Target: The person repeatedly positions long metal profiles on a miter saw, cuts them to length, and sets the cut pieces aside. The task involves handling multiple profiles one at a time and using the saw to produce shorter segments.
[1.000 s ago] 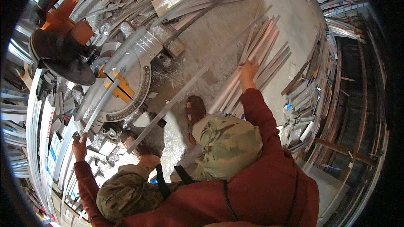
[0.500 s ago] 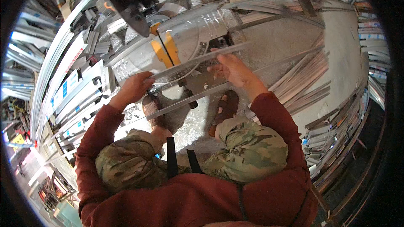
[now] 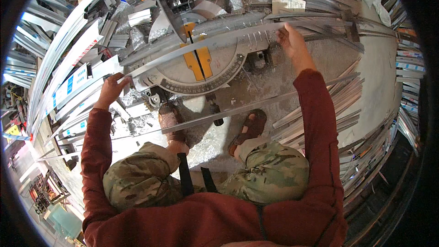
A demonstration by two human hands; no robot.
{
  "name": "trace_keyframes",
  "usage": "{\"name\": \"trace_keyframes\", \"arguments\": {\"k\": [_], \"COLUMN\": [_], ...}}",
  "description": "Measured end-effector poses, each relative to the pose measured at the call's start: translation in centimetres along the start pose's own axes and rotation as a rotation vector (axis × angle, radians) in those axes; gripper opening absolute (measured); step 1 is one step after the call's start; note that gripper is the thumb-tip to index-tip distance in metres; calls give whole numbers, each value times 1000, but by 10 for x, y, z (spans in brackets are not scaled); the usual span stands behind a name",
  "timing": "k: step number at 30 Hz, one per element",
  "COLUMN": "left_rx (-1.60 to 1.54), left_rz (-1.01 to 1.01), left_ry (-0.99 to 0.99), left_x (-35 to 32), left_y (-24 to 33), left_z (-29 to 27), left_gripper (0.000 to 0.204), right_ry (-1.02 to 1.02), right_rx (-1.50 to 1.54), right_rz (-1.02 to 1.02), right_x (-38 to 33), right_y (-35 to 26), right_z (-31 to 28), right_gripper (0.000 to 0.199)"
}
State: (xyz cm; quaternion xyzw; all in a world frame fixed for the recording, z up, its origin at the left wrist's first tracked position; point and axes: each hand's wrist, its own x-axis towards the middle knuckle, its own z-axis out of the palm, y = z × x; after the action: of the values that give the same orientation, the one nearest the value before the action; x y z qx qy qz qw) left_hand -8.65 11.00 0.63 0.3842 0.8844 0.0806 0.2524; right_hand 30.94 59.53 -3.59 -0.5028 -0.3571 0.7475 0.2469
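A long, thin grey metal strip (image 3: 238, 32) spans between my hands across the table (image 3: 160, 71) of a miter saw. Its left end is pinched by my left hand (image 3: 109, 90). Fingers and thumb of my right hand (image 3: 294, 47) close on the other end, farther from me and to the right. The strip crosses over the saw's yellow slotted insert (image 3: 197, 59), and whether it touches the table I cannot tell. Just beyond it hangs the saw's dark blade guard (image 3: 165, 9). A curved angle scale (image 3: 192, 89) edges the table on my side.
Another long strip (image 3: 247, 105) lies low between the saw and my feet. White and silver profiles (image 3: 68, 87) are heaped at the left. Thin strips (image 3: 320, 96) cover the floor at right, beside bundled lengths farther back. A cardboard piece (image 3: 288, 2) lies behind the saw.
My hands have spread apart, the left moving left and the right moving away and rightward. The strip has shifted farther over the saw table. My view has shifted slightly.
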Motion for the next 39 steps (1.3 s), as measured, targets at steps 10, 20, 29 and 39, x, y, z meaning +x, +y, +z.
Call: {"name": "trace_keyframes", "arguments": {"k": [10,20,29,39], "left_rx": [-11,-26,59,-3], "left_rz": [-182,-111,-107,-112], "left_ry": [31,118,101,90], "left_x": [24,34,50,35], "left_y": [-51,-27,2,-2], "left_z": [14,26,28,27], "left_gripper": [52,55,83,80], "right_ry": [247,474,-26,-356], "right_rx": [-243,-464,-1037,-1887], "right_rz": [-31,-224,-1459,-961], "right_x": [51,22,-116,-243], "right_y": [-9,-50,-240,-176], "right_z": [14,-6,220,231], "right_gripper": [16,17,57,72]}}
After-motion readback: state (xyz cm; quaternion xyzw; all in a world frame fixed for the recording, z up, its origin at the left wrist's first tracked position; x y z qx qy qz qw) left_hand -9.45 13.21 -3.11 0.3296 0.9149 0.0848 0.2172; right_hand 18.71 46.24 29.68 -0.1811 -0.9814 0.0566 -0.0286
